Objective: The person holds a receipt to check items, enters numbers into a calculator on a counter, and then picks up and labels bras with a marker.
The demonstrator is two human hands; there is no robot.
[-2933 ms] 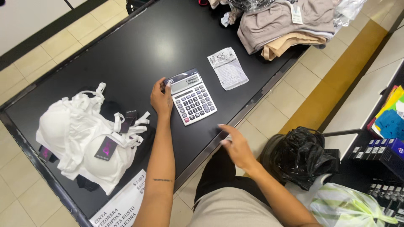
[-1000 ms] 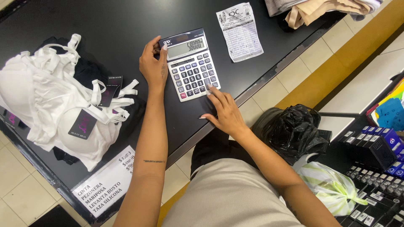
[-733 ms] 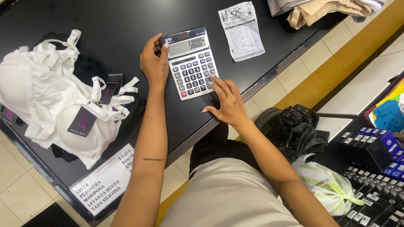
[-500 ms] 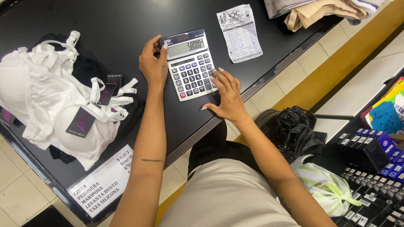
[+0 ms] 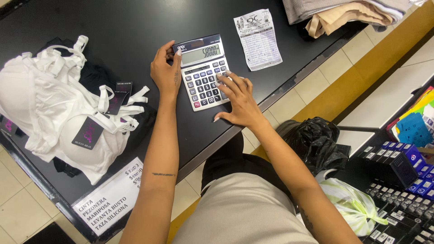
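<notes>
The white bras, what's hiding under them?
Dark cloth pokes out beneath the white bras on the black counter, at their top and bottom edges. The bras cover the rest, so what it is stays hidden.

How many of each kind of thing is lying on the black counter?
Calculator, under the left hand and right hand: 1
Paper receipt: 1
Pile of white bras: 1
Stack of folded clothes: 1
Total: 4
</notes>
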